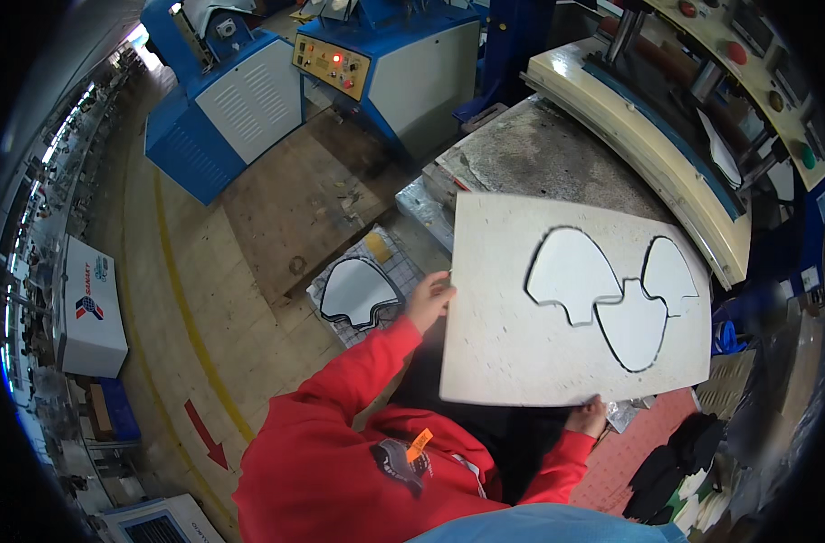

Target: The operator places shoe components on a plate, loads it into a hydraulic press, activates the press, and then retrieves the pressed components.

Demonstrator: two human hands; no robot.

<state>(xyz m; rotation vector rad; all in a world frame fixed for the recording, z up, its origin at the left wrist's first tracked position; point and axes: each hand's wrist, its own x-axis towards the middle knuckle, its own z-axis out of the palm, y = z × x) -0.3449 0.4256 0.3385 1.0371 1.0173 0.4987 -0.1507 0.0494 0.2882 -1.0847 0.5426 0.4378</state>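
Observation:
A large, pale, flat board [489,299] with small dark flecks is held tilted before me, over the front of a press bed. Three rounded, fan-like shapes with narrow necks show on it, edged with dark lines. My left hand [428,303] grips the board's left edge, its fingers partly hidden. My right hand [589,416] is closed on the lower edge, with some fingertips out of sight behind the board. Left of my left hand, a similar white, dark-edged piece [358,288] lies on a grid-patterned surface [390,242].
The worn metal press bed [548,145] stands beyond the board, under a cream curved press beam [648,154]. Blue machines [240,109] with a lit control panel [333,63] stand far left. Dark pieces [675,462] lie by a red surface [625,462] at right.

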